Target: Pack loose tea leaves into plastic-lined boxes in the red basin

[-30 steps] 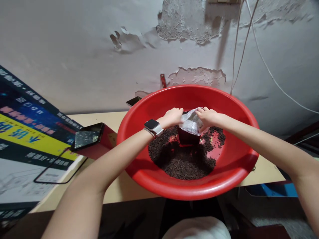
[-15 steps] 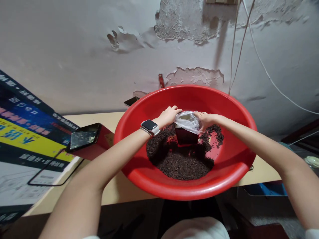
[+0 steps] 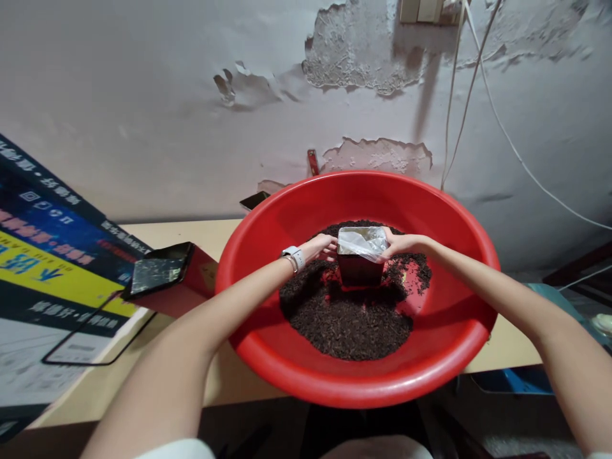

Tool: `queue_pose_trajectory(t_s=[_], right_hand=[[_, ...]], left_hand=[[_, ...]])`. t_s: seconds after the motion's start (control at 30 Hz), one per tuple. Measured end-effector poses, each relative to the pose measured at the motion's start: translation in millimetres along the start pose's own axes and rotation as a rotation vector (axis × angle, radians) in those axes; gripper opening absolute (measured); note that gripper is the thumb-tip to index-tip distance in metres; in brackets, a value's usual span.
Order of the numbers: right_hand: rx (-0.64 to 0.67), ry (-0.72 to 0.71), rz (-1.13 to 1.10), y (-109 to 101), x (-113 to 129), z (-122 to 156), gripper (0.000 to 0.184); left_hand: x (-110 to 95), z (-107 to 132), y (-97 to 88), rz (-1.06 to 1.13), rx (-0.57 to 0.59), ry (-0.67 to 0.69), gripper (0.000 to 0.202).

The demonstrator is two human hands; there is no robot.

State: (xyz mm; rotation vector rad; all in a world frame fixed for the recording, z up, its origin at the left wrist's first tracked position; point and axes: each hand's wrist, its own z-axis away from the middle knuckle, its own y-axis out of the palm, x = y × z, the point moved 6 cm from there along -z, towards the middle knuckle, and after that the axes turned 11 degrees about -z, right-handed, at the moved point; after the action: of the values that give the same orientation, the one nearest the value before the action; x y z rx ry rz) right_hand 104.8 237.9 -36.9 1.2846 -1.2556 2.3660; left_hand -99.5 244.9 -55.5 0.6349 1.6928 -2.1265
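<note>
A dark square tin (image 3: 361, 271) stands upright in a red basin (image 3: 368, 396), amid dark loose bits (image 3: 358, 328) that look like tea leaves. A clear plastic bag (image 3: 366, 242) lines the tin and folds over its front rim. My right hand (image 3: 400, 245) grips the tin's upper right side, with the bag's edge under its fingers. At the upper left side of the tin is my left hand (image 3: 321, 247). Its fingers are apart and slightly bent, close to the tin's wall; whether they touch it is unclear.
Left of the basin, a second red and dark tin (image 3: 174, 287) with a clear lining leans on the table (image 3: 234, 376). A printed box (image 3: 57, 268) stands at the far left. A dark flat object (image 3: 254, 200) lies behind the basin. Cables (image 3: 459, 102) hang down the peeling wall (image 3: 167, 95).
My left hand has come off the bag's rim and moved down to the tin's left side. The bag now lies flatter over the rim. My right hand stays at the right side.
</note>
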Motion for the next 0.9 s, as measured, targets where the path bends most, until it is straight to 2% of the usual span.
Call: queue_pose_trajectory(t_s=[0.03, 0.1, 0.17, 0.23, 0.3, 0.37, 0.43, 0.57, 0.67, 0.73, 0.8, 0.83, 0.9], right_hand=[[-0.020, -0.003, 0.057, 2, -1, 2, 0.091], [-0.140, -0.038, 0.235, 3, 2, 9, 0.091], [-0.343, -0.126, 0.464, 2, 15, 21, 0.086], [-0.460, -0.245, 0.701, 11, 34, 35, 0.062], [-0.403, -0.344, 0.882, 27, 50, 46, 0.036], [-0.286, -0.377, 0.978, 42, 58, 51, 0.028], [-0.219, -0.365, 1.032, 52, 62, 53, 0.025], [-0.089, -0.336, 1.098, 75, 55, 43, 0.033], [0.001, -0.327, 1.061, 94, 44, 34, 0.037], [0.030, -0.309, 1.018, 101, 38, 31, 0.036], [0.043, -0.275, 0.988, 97, 35, 31, 0.030], [0.027, -0.246, 0.958, 91, 34, 33, 0.027], [-0.109, -0.176, 0.829, 65, 36, 36, 0.028]], left_hand=[[2, 4, -2.8, -0.005, -0.035, -0.028, 0.014], [0, 14, -15.7, -0.047, -0.185, -0.014, 0.014], [-17, 26, -30.1, -0.144, -0.355, 0.192, 0.021], [-42, 40, -33.9, -0.295, -0.416, 0.523, 0.025], [-56, 50, -25.1, -0.461, -0.319, 0.764, 0.028], [-59, 55, -15.7, -0.606, -0.224, 0.850, 0.020], [-57, 60, -11.0, -0.706, -0.228, 0.867, 0.008], [-51, 76, 0.5, -0.836, -0.328, 0.922, 0.024], [-38, 86, 22.2, -0.887, -0.219, 1.006, 0.023], [-24, 84, 31.8, -0.858, -0.098, 0.946, 0.019], [-6, 74, 30.9, -0.799, 0.013, 0.755, 0.015], [2, 68, 24.5, -0.764, 0.025, 0.614, 0.015], [15, 55, -0.5, -0.637, -0.082, 0.312, 0.025]])
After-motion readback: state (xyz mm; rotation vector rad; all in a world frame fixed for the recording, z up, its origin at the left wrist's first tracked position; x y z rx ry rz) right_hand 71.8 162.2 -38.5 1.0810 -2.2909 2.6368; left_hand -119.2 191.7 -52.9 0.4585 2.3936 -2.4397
